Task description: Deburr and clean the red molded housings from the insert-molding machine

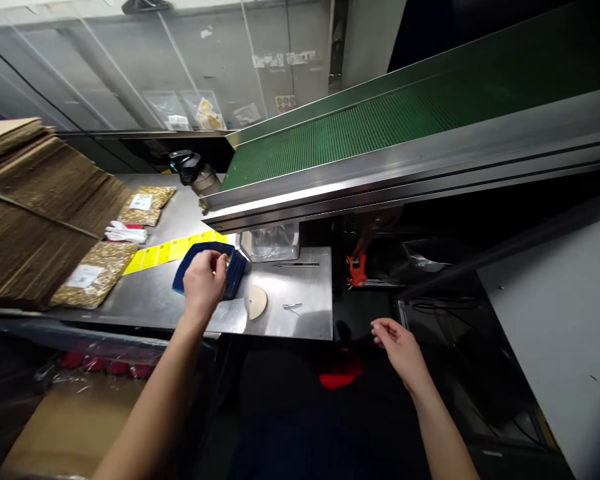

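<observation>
Over a dark blue bin (239, 275) on the metal table, my left hand (205, 283) is closed, its thumb and fingers brought together. Small gold-coloured pieces show in the bin beside its fingertips; what the fingers hold, if anything, is hidden. My right hand (399, 348) hangs in the air right of the table edge, fingers curled and thumb close to the index finger. Whatever may be between those fingertips is too small to make out. A round beige disc (257, 302) lies right of the bin, with a small metal piece (293, 307) farther right.
A green conveyor belt (330, 133) slopes up to the right behind the table (310, 287). Bags of gold pieces (97, 270), a yellow label strip (167, 251) and strapped cardboard (45, 220) are at left. A clear-lined container (270, 243) stands under the belt, an orange tool (357, 270) farther right.
</observation>
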A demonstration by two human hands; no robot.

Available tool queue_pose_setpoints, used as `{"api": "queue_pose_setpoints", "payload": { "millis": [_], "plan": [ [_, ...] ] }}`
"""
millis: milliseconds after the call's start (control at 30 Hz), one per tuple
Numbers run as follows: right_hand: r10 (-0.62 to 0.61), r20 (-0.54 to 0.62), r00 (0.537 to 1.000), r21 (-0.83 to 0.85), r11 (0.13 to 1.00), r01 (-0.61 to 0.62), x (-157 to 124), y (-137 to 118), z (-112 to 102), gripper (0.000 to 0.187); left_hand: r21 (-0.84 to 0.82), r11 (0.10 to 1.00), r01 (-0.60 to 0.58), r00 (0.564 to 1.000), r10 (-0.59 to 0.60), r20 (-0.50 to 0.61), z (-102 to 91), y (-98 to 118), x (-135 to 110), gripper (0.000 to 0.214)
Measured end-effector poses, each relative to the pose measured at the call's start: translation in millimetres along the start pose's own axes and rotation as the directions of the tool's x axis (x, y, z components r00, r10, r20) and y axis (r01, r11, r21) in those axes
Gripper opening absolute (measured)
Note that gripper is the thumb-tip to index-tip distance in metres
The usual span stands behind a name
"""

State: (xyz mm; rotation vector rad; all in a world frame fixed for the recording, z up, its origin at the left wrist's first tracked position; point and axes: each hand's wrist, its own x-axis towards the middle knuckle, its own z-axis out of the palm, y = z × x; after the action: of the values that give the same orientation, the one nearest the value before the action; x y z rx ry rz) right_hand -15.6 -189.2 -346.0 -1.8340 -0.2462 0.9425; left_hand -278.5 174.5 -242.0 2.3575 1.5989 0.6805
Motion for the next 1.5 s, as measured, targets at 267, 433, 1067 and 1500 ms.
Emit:
{"api": "queue_pose_setpoints", "payload": {
  "millis": [267, 433, 1067, 1500],
  "plan": [
    [0.225, -0.057, 0.973, 0.323, 0.926, -0.195, 159, -15, 59, 0.021, -0.552, 0.811, -0.196, 0.770, 0.476, 0.426, 99.6, 121, -113, 0.031],
    [0.215, 0.028, 0.976, 0.432, 0.878, -0.206, 179, -22, 43, 0.020, -0.506, 0.755, -0.417, 0.606, 0.646, 0.464, 157.6, 164, -102, 0.042],
    [0.049, -0.157, 0.986, 0.365, 0.931, 0.012, 100, 77, -95, 0.047, -0.376, -0.075, -0.923, -0.233, 0.889, 0.394, 291.4, 329, -63, 0.023],
    [0.038, 0.004, 0.999, 0.627, 0.778, -0.032, 105, 115, -63, 0.049, -0.183, -0.014, -0.983, -0.104, 0.865, 0.492, 292.2, 327, -53, 0.022]
  ]
}}
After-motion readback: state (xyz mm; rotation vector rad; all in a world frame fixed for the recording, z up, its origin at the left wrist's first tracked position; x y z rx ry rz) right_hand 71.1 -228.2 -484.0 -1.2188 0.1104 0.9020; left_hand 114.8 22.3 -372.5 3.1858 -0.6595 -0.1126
